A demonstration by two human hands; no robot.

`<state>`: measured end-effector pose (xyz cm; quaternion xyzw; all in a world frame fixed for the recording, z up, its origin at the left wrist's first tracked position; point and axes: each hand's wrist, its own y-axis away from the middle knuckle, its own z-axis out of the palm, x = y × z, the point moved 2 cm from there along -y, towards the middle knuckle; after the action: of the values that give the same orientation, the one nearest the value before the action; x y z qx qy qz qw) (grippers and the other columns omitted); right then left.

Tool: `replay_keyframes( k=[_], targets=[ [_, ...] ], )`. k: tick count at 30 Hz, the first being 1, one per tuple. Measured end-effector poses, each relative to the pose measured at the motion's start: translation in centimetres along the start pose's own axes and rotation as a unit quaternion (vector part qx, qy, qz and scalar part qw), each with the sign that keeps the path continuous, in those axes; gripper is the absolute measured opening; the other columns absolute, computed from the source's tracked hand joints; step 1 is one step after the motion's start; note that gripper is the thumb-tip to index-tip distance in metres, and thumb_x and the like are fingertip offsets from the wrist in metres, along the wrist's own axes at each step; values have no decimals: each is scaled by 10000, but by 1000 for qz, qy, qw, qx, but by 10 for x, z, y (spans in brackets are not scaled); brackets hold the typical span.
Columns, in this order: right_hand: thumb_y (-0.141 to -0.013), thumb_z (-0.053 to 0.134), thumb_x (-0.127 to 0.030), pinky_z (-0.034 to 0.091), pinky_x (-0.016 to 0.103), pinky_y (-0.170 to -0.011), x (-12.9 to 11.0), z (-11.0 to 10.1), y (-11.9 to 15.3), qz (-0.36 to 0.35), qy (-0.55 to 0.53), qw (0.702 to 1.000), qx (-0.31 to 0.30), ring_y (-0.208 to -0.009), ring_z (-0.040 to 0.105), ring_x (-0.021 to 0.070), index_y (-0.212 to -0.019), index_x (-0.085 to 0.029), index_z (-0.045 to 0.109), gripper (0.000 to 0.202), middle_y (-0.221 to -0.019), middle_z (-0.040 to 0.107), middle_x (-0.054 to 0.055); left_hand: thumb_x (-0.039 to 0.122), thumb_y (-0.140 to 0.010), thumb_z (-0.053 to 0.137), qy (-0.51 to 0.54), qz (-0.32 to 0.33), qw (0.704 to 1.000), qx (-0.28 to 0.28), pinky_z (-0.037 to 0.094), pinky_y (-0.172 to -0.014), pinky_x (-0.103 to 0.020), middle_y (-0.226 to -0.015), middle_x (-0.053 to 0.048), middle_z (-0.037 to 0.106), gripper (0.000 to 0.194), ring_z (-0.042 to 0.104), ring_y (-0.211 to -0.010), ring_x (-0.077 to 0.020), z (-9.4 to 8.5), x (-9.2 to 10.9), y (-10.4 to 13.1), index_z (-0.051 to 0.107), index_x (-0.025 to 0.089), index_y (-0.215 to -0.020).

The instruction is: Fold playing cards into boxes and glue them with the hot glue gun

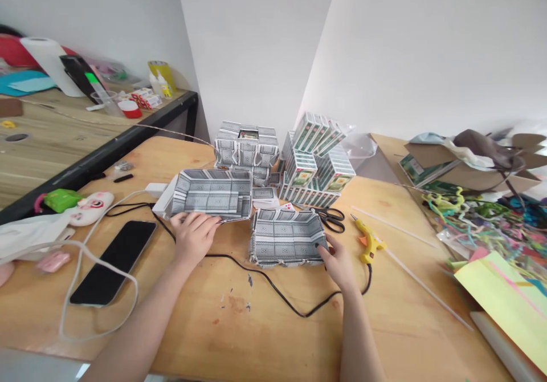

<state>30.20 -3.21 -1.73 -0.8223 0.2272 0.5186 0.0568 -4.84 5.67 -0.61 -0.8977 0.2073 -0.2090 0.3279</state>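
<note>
Two open boxes made of grey-patterned playing cards sit side by side on the wooden table. My left hand (194, 235) has its fingers curled over the front wall of the left card box (209, 191), which contains a few loose cards. At the right end of the right card box (284, 236), my right hand (338, 261) pinches the wall, thumb on the inner side. Behind them stands a taller card-covered block (247, 145). Loose cards (265, 194) lie between it and the boxes.
Stacked card packs (303, 168) stand behind. Scissors (332, 218) and a yellow glue gun (368, 242) lie to the right, its black cord (273, 288) running across the front. A phone (114, 262) and white cable (137, 296) are left; colourful craft scraps (491, 216) are far right.
</note>
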Motion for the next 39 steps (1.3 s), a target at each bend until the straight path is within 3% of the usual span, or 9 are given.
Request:
replay_keyframes(
  k=[4,10,16,19,24,29,33,36,39],
  targets=[
    [-658,563,-330,334,240,-471,-2,-1,0,5,-5,1000,6,-513,459,144,-731,-175,697,217,-547,545,-17,263,-833,579,-3,-2,1000,-13,275,-850,-430,-726,9,721,109,626,-765,-208,2,-3,1,679,269,-793],
    [-685,546,-391,306,242,-427,-10,12,5,23,-65,997,15,-435,399,124,-835,-164,684,305,-515,498,-31,251,-827,595,-84,-15,991,107,325,-783,-414,-657,-18,690,98,609,-717,-213,-23,-3,-10,662,235,-758],
    [-719,499,-370,337,242,-475,-32,54,10,-8,-64,998,25,-488,445,140,-826,-184,658,267,-539,514,-29,238,-798,646,-123,23,980,153,368,-742,-386,-639,9,678,52,604,-684,-197,-66,3,-33,636,230,-747],
    [-748,451,-334,358,247,-529,-58,77,8,-64,-19,997,35,-533,470,154,-791,-202,652,244,-557,535,-16,219,-764,682,-112,61,978,165,409,-694,-352,-622,13,672,54,596,-681,-193,-81,6,-38,634,218,-740],
    [-764,416,-287,392,277,-603,-102,124,-14,-107,4,994,38,-591,529,185,-816,-210,656,258,-625,592,18,215,-754,689,-86,60,980,169,480,-664,-332,-651,-38,669,58,574,-676,-197,-101,15,-36,641,188,-774],
    [-803,397,-299,452,307,-644,-108,161,-31,-114,-10,993,-11,-630,611,211,-943,-174,669,330,-698,666,60,195,-751,691,-109,64,978,167,487,-646,-309,-663,-35,673,72,579,-669,-191,-116,16,-30,629,190,-788],
    [-828,294,-227,483,282,-566,-92,158,-33,-124,-19,990,-69,-543,621,171,-986,-167,654,397,-739,692,54,204,-721,722,-133,66,975,166,474,-620,-307,-649,-41,674,121,585,-636,-199,-117,9,-23,629,179,-794],
    [-771,402,-180,509,278,-646,-84,149,-35,-157,-10,982,-102,-633,641,152,-1069,-194,621,370,-957,699,53,161,-717,717,-124,62,978,156,476,-619,-309,-648,-55,677,113,586,-630,-204,-113,10,-19,630,161,-789],
    [-682,529,-142,503,298,-746,-85,144,-39,-203,11,969,-138,-712,635,159,-1103,-215,612,435,-1030,680,48,128,-724,703,-104,63,982,143,482,-628,-310,-651,-57,679,106,588,-633,-204,-109,15,-16,626,155,-792]
  ],
)
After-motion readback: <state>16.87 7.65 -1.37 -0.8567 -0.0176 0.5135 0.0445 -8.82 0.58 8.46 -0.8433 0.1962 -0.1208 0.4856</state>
